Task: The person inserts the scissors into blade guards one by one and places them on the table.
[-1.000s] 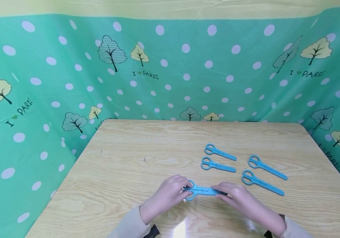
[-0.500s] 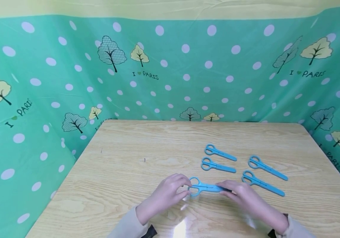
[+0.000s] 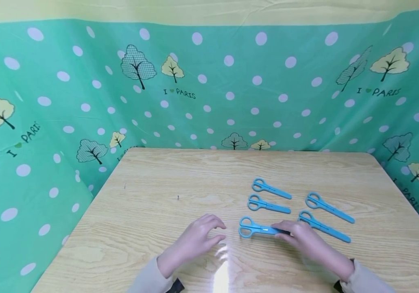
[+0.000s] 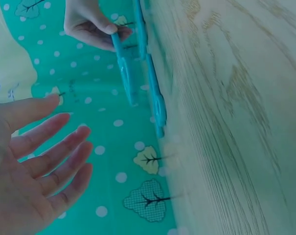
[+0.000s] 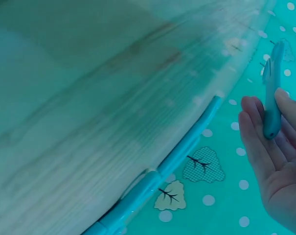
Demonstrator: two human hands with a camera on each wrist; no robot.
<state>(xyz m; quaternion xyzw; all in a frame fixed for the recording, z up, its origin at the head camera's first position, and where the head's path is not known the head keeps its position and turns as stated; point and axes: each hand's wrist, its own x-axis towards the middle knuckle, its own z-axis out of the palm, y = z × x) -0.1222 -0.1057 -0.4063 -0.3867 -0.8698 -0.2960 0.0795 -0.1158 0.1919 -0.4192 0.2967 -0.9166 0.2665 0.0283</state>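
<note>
My right hand (image 3: 302, 240) pinches a pair of blue scissors (image 3: 255, 229) by the blade end, between thumb and fingers. Its finger loops point left, toward my other hand. In the right wrist view the scissors (image 5: 272, 105) rise from the fingers (image 5: 258, 142) with the blade tip down near the palm. My left hand (image 3: 196, 236) stands apart from the loops, thumb and fingers spread with nothing between them. The left wrist view shows that hand (image 4: 45, 161) with its palm exposed, and the held scissors (image 4: 124, 73) hanging off the table surface.
Two pairs of blue scissors lie behind the held one, an upper pair (image 3: 271, 189) and a lower pair (image 3: 269, 204). To the right lie another two, a far pair (image 3: 330, 207) and a near pair (image 3: 324, 226) partly behind my right hand. A patterned green curtain (image 3: 209, 81) surrounds the wooden table (image 3: 140, 219).
My left hand has let go of the scissors' finger loops and drawn back left. The right hand has carried the scissors slightly right.
</note>
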